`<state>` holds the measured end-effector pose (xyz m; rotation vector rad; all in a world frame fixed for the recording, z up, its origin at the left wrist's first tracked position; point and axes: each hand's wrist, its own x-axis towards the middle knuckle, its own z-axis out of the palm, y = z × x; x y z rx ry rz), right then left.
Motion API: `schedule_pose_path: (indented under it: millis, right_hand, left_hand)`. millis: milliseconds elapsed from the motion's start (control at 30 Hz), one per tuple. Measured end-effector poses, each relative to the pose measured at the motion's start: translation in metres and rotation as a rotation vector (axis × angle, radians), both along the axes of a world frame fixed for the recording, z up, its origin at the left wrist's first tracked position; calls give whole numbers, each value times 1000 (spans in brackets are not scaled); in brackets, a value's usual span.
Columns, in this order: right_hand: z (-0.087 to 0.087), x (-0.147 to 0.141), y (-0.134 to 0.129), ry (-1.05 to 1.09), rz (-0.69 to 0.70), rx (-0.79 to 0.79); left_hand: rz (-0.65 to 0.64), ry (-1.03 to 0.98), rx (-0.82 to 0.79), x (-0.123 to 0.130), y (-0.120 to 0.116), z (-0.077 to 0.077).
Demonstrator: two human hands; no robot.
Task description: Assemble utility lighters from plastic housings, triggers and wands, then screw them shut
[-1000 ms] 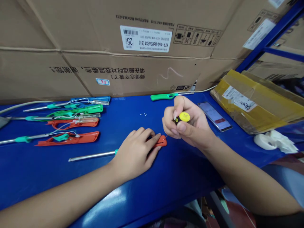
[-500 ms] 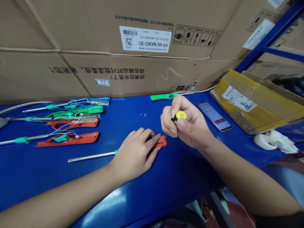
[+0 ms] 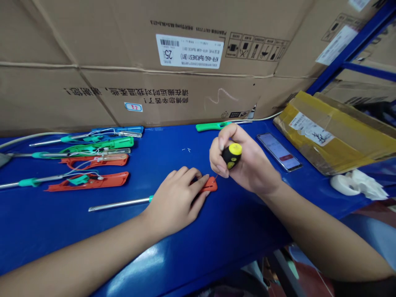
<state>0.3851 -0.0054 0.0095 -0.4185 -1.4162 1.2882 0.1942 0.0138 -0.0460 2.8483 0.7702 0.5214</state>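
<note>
My left hand [image 3: 176,200] presses down over a red lighter [image 3: 210,185] on the blue table, its fingers closed around the body. The lighter's metal tube [image 3: 119,204] sticks out to the left from under the palm. In my right hand [image 3: 244,161] is a black and yellow screwdriver [image 3: 232,155], held upright by curled fingers. The thin shaft comes down to the red lighter's right end; its tip is too small to make out clearly.
Opened blue, green and red lighters [image 3: 89,181] lie at the left. A green lighter [image 3: 213,126] is at the back. On the right are a phone [image 3: 279,152], a taped carton [image 3: 340,132] and a white tape roll [image 3: 345,184]. Large cardboard boxes [image 3: 123,45] stand behind.
The thumb and forefinger of my right hand have shifted on the screwdriver handle, so more of it shows. My left hand and the red lighter have stayed in place.
</note>
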Motion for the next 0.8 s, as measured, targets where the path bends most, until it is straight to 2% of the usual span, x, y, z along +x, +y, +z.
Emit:
schedule_pose_path:
  millis: [200, 467, 633, 800]
  right_hand:
    - [1, 2, 4, -1, -33, 39]
    - [1, -1, 2, 25, -42, -21]
    - [1, 1, 4, -1, -57, 40]
    - [-3, -4, 6, 57, -71, 13]
  left_hand:
    - [-2, -1, 1, 0, 0, -1]
    - [-5, 1, -11, 0, 1, -1]
    - [-9, -2, -6, 0, 1, -2]
    - [-6, -12, 20, 0, 0, -2]
